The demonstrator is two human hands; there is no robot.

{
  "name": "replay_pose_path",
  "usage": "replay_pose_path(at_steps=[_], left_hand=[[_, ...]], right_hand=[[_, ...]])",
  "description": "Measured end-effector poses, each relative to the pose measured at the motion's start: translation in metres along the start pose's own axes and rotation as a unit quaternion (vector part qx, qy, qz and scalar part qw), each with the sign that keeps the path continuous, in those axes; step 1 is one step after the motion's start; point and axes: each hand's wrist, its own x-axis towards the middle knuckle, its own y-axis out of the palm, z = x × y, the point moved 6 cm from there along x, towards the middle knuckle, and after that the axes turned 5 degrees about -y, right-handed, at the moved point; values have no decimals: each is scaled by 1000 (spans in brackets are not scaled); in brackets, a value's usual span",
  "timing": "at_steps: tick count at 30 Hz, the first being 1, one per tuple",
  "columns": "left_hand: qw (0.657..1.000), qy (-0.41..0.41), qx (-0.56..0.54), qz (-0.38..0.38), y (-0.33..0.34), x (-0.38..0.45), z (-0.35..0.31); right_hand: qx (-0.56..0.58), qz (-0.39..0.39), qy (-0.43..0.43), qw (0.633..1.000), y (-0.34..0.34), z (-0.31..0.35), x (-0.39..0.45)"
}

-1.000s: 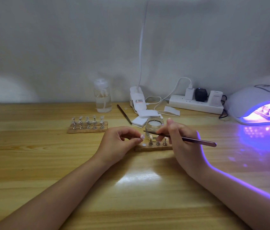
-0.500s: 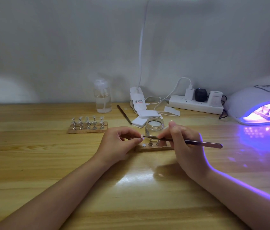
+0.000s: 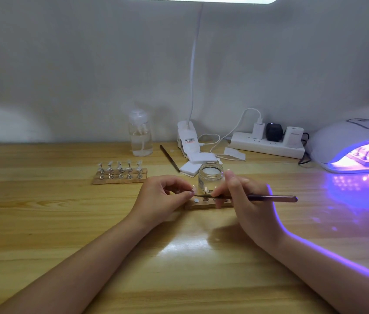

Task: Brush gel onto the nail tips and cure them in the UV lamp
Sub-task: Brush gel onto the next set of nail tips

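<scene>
My left hand pinches a small nail tip on its stand between thumb and forefinger. In my right hand lies a thin gel brush, held flat, its bristle end touching that tip. Under both hands sits a wooden holder with a few metal stands. Just behind it stands an open glass jar of gel. A second wooden holder with several tipped stands rests to the left. At the far right the UV lamp glows purple, with another holder of tips inside it.
At the back of the wooden table stand a clear pump bottle, a clip lamp base, white pads, a spare brush and a power strip with plugs and cables.
My right hand has slid the brush slightly right and down along the nail tip. My left hand keeps its pinch in the same place.
</scene>
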Motion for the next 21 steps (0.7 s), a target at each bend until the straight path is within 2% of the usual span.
replay_pose_path(at_steps=[4, 11, 21], left_hand=[[1000, 0, -5, 0, -1, -1, 1], [1000, 1, -1, 1, 0, 1, 2], [1000, -12, -2, -6, 0, 0, 2]], right_hand=[[16, -16, -8, 1000, -2, 2, -1], [-74, 31, -20, 997, 3, 2, 2], [-5, 19, 8, 1000, 2, -1, -1]])
